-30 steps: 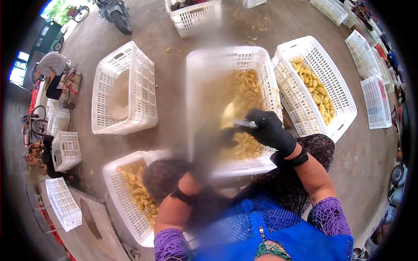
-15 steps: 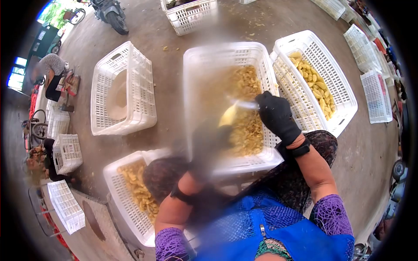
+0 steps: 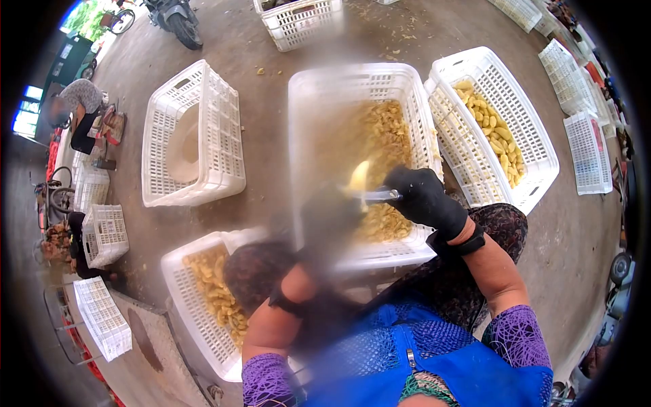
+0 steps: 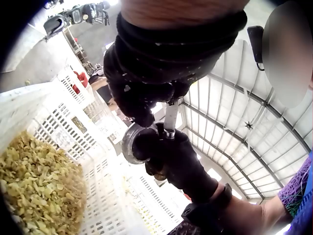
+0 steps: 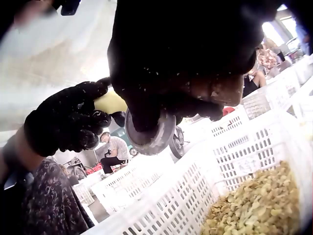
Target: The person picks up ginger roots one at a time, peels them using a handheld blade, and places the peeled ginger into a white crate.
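Note:
My left hand (image 3: 332, 217), in a black glove and blurred in the head view, holds a yellow, elongated piece of produce (image 3: 359, 176) over the middle crate. My right hand (image 3: 422, 197), also in a black glove, grips a metal peeler (image 3: 381, 195) whose blade lies across the near part of the piece. In the right wrist view, the left hand's fingers curl round the yellow piece (image 5: 110, 102). A round metal end (image 5: 149, 134) of the peeler shows by the right fingers. Beneath both hands, the white middle crate (image 3: 419, 102) contains yellow peelings (image 3: 388, 129).
A white crate of yellow pieces (image 3: 491, 129) stands against the middle crate's right side. Another holding yellow pieces (image 3: 215, 288) is by the left knee. A crate (image 3: 224, 136) stands front left. Farther back are a motorcycle (image 3: 178, 24) and a bent-over person (image 3: 81, 105).
My right hand drew the peeler up and away to the right half a second ago; now it is back lower and left, across the yellow piece. The left hand stays nearly in place.

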Demonstrator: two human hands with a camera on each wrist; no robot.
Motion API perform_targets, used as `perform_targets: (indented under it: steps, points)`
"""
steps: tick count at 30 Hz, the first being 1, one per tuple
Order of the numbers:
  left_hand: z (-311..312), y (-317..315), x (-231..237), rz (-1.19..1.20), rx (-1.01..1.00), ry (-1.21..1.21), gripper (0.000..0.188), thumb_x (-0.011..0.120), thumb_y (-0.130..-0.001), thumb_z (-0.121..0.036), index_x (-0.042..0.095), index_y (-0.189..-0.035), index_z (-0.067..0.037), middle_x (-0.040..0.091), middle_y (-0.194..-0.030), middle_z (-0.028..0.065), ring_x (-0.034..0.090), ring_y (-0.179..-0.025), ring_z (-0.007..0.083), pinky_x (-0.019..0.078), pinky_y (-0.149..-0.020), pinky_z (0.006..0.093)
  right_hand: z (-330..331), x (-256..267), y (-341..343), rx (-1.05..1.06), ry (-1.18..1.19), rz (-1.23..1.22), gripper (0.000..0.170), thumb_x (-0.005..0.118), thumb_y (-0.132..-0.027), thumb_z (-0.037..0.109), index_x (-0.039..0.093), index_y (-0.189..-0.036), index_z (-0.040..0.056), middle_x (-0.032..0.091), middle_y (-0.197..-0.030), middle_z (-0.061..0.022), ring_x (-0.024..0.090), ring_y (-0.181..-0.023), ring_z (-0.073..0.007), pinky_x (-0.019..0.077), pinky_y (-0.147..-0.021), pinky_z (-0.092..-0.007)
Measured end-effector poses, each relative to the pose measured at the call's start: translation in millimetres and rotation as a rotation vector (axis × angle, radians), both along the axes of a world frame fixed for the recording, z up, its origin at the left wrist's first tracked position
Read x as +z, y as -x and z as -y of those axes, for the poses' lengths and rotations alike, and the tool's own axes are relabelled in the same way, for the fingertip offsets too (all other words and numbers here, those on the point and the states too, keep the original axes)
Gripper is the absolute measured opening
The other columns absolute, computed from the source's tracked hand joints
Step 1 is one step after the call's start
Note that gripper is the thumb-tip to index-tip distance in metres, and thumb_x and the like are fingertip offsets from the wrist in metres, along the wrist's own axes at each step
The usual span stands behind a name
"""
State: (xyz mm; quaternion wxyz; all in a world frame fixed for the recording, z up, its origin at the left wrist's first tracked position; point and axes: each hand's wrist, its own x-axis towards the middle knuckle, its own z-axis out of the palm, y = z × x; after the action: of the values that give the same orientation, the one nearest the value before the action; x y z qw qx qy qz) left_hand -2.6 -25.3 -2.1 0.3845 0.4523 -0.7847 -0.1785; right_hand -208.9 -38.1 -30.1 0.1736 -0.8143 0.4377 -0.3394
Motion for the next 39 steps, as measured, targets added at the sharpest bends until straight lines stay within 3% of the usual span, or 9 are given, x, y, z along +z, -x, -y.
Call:
perform_targets:
  steps: [6,9,10,12,14,16,24,27,39]
  points:
    - [0.5,2.1,6.5,0.169,0.034,0.036,0.015,0.068,-0.072,-0.007,0.054,-0.077,-0.004,0.052,-0.066,0.0129,0.052,-0.06,0.031,0.0431,-0.055,0.0365,1.6,-1.7,6.3,-0.039,0.077,-0.128,0.016,0.068,-0.072,0.009,0.056,-0.082,0.0091,0.055,-0.071,-0.0101,0.057,-0.06,-0.0327,0.0437,-0.051,-0.0388]
    - [2.6,2.3,2.2,0.033,-0.005,0.07,0.012,0.066,-0.074,-0.006,0.054,-0.076,-0.003,0.053,-0.067,0.0141,0.054,-0.06,0.0298,0.0437,-0.055,0.0353,1.1,10.8,7.2,-0.171,0.066,-0.308,0.014,0.067,-0.074,0.006,0.056,-0.083,0.0088,0.056,-0.071,-0.0099,0.057,-0.061,-0.034,0.0443,-0.052,-0.0392]
    - [0.6,4.3,4.9,-0.224,0.022,-0.208,0.01,0.064,-0.074,-0.006,0.056,-0.077,-0.002,0.054,-0.068,0.0135,0.054,-0.061,0.0286,0.0439,-0.056,0.0347,2.6,9.1,9.4,-0.17,0.068,-0.307,0.014,0.067,-0.074,0.006,0.056,-0.083,0.0088,0.056,-0.071,-0.0099,0.057,-0.061,-0.034,0.0443,-0.052,-0.0392]
    - [-1.4,2.9,14.3,-0.48,0.048,-0.487,0.008,0.063,-0.075,-0.005,0.057,-0.078,-0.001,0.055,-0.068,0.0128,0.054,-0.061,0.0273,0.0441,-0.056,0.0341,7.4,5.4,13.2,-0.345,0.026,-0.161,0.009,0.065,-0.078,0.005,0.058,-0.083,0.0067,0.059,-0.071,-0.0091,0.06,-0.062,-0.0267,0.046,-0.054,-0.0357]
    - [-0.4,-4.3,25.6,-0.545,0.047,-0.874,0.021,0.062,-0.084,-0.012,0.06,-0.101,0.001,0.061,-0.084,0.0054,0.06,-0.067,0.0099,0.0494,-0.057,0.0235,10.7,9.7,15.1,-0.27,-0.05,-0.1,0.009,0.067,-0.08,0.006,0.059,-0.084,0.0058,0.06,-0.071,-0.009,0.06,-0.063,-0.021,0.0464,-0.056,-0.0336]
    - [-0.2,-4.9,21.0,-0.561,-0.06,-0.767,0.022,0.061,-0.084,-0.01,0.059,-0.103,0.001,0.061,-0.084,0.0059,0.06,-0.066,0.0107,0.0496,-0.058,0.0242,8.3,10.5,12.0,-0.297,-0.346,0.161,0.014,0.073,-0.08,0.014,0.063,-0.084,0.0046,0.063,-0.072,-0.0087,0.057,-0.066,-0.0084,0.0461,-0.06,-0.0287]
    - [-4.6,6.0,22.6,-0.394,-0.236,-0.409,0.02,0.057,-0.087,-0.006,0.058,-0.105,0.002,0.061,-0.09,0.008,0.06,-0.079,0.0126,0.0512,-0.066,0.0276,1.4,10.6,0.4,-0.219,-0.18,0.137,0.018,0.076,-0.074,0.013,0.061,-0.081,0.0062,0.06,-0.07,-0.0089,0.059,-0.06,-0.0221,0.0451,-0.055,-0.0314]
    - [-12.6,5.8,2.6,-0.831,-0.167,-0.731,0.015,0.058,-0.087,-0.005,0.058,-0.102,0.0,0.06,-0.094,0.0072,0.059,-0.082,0.0142,0.0518,-0.067,0.029,1.7,14.0,2.1,-0.102,0.106,-0.084,0.017,0.074,-0.073,0.011,0.059,-0.081,0.0085,0.058,-0.071,-0.0091,0.059,-0.06,-0.0283,0.0453,-0.053,-0.0347]
    - [-8.4,10.9,25.6,-0.234,-0.219,-0.554,0.013,0.056,-0.089,-0.004,0.058,-0.1,0.001,0.058,-0.076,0.0047,0.057,-0.061,0.0139,0.0482,-0.057,0.0255,4.5,-1.3,9.9,-0.054,0.172,-0.134,0.015,0.069,-0.072,0.01,0.056,-0.08,0.012,0.056,-0.075,-0.0068,0.058,-0.062,-0.0301,0.0449,-0.052,-0.0383]
